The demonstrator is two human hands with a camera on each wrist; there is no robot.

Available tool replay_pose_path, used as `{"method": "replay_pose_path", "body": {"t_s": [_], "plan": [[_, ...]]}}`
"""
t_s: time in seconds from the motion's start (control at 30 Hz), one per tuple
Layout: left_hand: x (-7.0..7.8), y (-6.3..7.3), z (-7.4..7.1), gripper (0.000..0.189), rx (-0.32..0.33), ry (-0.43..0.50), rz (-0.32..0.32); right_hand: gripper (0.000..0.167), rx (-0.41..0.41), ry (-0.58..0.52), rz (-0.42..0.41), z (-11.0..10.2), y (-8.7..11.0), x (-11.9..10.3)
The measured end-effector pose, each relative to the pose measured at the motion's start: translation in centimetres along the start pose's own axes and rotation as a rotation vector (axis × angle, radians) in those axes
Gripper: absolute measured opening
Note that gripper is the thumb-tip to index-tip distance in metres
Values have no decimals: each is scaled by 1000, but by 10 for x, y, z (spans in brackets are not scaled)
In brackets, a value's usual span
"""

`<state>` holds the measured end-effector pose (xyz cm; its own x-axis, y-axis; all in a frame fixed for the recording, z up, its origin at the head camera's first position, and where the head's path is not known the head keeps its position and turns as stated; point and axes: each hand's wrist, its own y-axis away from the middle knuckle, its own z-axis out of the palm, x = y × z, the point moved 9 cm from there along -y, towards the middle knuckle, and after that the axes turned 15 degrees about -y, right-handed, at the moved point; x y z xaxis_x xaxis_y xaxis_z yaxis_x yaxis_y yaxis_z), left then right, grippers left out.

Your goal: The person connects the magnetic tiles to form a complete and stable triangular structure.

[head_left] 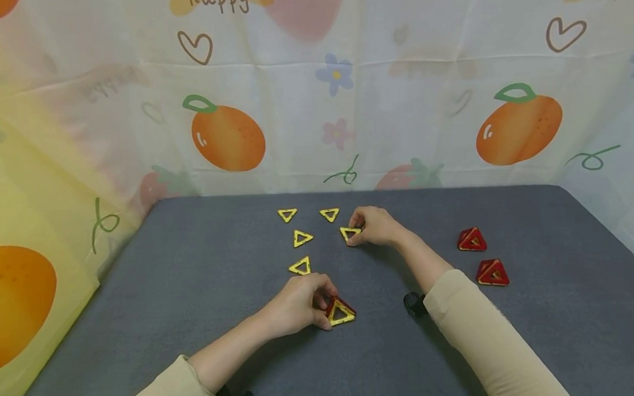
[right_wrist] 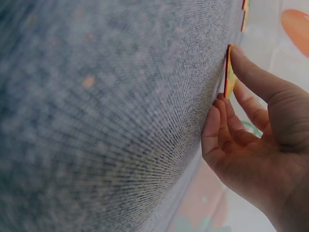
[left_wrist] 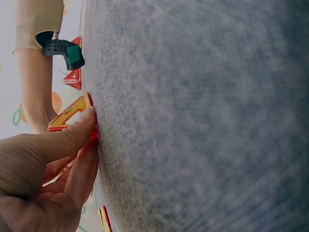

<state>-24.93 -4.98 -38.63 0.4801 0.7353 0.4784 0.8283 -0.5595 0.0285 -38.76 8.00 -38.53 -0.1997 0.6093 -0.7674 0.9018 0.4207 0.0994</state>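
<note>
My left hand (head_left: 299, 303) holds a small standing piece of yellow and red triangular magnetic tiles (head_left: 343, 322) at the front middle of the table. In the left wrist view the thumb presses the yellow tile (left_wrist: 67, 115), and red edges show beneath it. Farther back, my right hand (head_left: 376, 226) pinches one yellow triangular magnetic tile (head_left: 347, 229) by its side. That tile (right_wrist: 231, 79) has a red edge in the right wrist view, where thumb and fingertips meet it close over the table.
Several loose yellow triangle tiles (head_left: 287, 211) lie left of my right hand, one (head_left: 308, 263) just beyond my left hand. Two red pyramids, one farther back (head_left: 470, 240) and one nearer (head_left: 490, 273), stand on the grey table (head_left: 188, 256) at right. A printed curtain (head_left: 288, 102) hangs behind.
</note>
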Motion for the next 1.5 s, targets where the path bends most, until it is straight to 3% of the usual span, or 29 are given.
{"method": "replay_pose_path", "body": {"t_s": [0.4, 0.7, 0.93, 1.17, 1.5], "plan": [[0, 1, 1, 43, 5, 10, 3, 26, 59, -50, 17, -10, 2, 6], [-2, 1, 2, 43, -5, 30, -5, 16, -12, -223, 21, -7, 6, 5], [0, 2, 1, 42, -3, 33, 2, 21, -51, -220, 20, -9, 10, 3], [-1, 2, 1, 42, -4, 29, 2, 25, -54, -132, -45, -14, 16, -3], [-3, 0, 0, 43, -10, 30, -25, 14, -77, -177, -119, -15, 30, -18]]}}
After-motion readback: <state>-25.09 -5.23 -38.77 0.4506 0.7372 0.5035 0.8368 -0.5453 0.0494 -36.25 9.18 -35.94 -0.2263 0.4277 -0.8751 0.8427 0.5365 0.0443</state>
